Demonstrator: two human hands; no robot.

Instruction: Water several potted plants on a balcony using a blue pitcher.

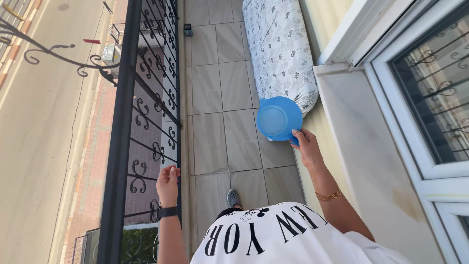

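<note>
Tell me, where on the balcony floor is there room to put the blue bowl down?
The grey tiles between the black iron railing and the flowered rolled bundle are bare. More bare tile lies below the blue bowl, ahead of the grey shoe. By the wall, the bundle fills the floor.

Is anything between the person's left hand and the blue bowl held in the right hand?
Nothing visible. The right hand grips the blue bowl by its rim over the tiled floor. The left hand is empty, beside the black railing. Only open air above bare tiles lies between it and the bowl.
</note>
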